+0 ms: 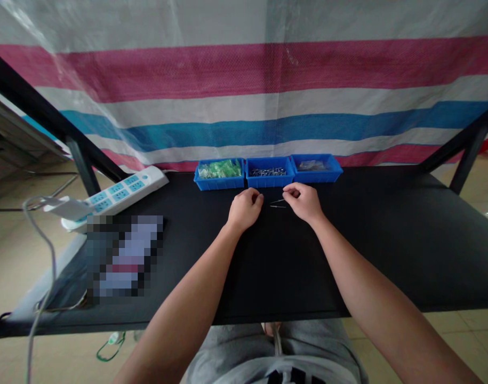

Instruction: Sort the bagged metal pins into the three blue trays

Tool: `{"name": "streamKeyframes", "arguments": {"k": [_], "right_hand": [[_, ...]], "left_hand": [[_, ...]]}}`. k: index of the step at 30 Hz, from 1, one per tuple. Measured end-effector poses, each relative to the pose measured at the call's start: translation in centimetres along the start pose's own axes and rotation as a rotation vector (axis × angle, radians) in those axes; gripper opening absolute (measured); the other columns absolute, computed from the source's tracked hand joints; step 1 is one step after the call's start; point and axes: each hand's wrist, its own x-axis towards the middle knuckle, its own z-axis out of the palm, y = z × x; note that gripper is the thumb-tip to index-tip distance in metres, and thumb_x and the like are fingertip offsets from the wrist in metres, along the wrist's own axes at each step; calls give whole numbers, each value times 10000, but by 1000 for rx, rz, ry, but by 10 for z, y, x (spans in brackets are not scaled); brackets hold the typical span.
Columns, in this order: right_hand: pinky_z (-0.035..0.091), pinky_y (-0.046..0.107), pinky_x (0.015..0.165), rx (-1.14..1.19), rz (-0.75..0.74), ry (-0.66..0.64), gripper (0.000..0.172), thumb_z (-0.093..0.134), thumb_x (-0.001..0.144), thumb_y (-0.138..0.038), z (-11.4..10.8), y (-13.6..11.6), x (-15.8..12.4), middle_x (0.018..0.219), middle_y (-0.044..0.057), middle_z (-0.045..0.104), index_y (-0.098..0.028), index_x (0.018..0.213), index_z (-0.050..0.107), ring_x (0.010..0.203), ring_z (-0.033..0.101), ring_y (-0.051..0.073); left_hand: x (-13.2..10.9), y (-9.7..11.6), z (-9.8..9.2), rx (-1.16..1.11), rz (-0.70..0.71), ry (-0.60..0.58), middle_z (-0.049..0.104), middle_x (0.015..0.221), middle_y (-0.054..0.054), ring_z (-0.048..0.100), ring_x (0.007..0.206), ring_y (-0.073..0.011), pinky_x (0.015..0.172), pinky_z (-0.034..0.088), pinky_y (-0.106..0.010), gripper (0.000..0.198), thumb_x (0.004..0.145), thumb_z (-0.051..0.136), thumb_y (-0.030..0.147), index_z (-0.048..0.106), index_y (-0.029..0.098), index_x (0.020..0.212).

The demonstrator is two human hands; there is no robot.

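Note:
My right hand (303, 201) is closed, its thumb and fingertips pinching one end of a thin metal pin (276, 201) just above the black table. A second thin metal pin (278, 206) lies on the surface right below it. To the left of both pins, my left hand (246, 207) rests on the table with its fingers curled together; anything inside them is hidden. Behind my hands stands a blue bin (270, 181) of small metal pieces. The left blue bin (220, 184) contains green and clear plastic packets, and the right blue bin (319, 176) has small clear plastic-looking items.
A white power strip (119, 194) lies at the table's left, with a plugged-in charger and grey cable (52, 256). Nearby is a pixelated, flat object (129, 256). Black frame bars rise at both sides. A striped sheet (244, 74) hangs behind the black table (276, 277).

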Motion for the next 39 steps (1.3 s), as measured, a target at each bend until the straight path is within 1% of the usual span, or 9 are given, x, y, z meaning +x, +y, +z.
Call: {"name": "streamKeyframes", "arguments": {"k": [5,8,12,15,20,25,30,36,39], "right_hand": [[491,305,713,-191,-100,-194,112,652,737,-156,-2,7,1,836,59,709,-181,807,737,745,635,181],[489,317,723,-255,-118,-211,131,653,755,-145,0,10,1,874,81,708,-167,846,745,767,634,193],[473,317,724,-298,-140,-239,105,631,777,-136,1,10,2,826,71,688,-174,736,720,773,624,195],[459,308,707,-292,-150,-185,128,599,804,-136,0,9,2,798,67,670,-166,720,692,753,614,188],[451,289,670,-210,-205,-110,107,576,833,-163,-1,-2,-1,761,50,665,-173,794,675,677,592,164],[458,276,633,-71,-266,-182,92,591,829,-194,2,-21,-9,762,49,665,-177,777,665,658,590,154],[492,287,621,192,-137,-182,91,649,794,-275,6,-33,-15,757,40,691,-183,795,647,653,626,162],[507,302,635,367,5,-109,255,710,743,-365,7,-32,-15,743,30,695,-188,901,617,662,652,175],[502,300,636,414,30,-84,273,685,764,-406,8,-30,-15,731,27,687,-186,906,605,648,644,167]], "left_hand": [[0,-1,1,28,70,-48,677,851,-51,619,770,-188,705,453,-295,174,862,501,270,655,191,863],[0,-2,3,62,121,-73,674,847,-55,624,813,-205,737,464,-312,167,853,502,249,658,190,860],[0,-3,4,94,164,-95,672,866,-59,624,839,-217,755,478,-329,162,856,511,257,659,191,864],[-1,-3,4,57,149,-69,670,884,-62,627,832,-209,763,494,-332,164,863,517,255,655,185,918],[-4,-1,4,-25,236,48,648,1037,-89,619,934,-202,834,511,-329,269,845,564,231,613,165,1100],[-6,4,5,15,414,17,679,987,-85,631,940,-206,855,500,-330,253,830,598,202,632,157,1077],[-8,10,1,25,345,16,718,829,-42,669,791,-181,813,496,-310,162,839,608,207,673,186,985],[-11,17,-5,11,320,-94,736,893,-61,692,819,-213,759,504,-308,283,941,453,303,600,201,1159],[-13,16,-4,-99,251,-107,734,886,-56,704,834,-211,733,510,-298,263,954,408,305,547,204,1153]]}}
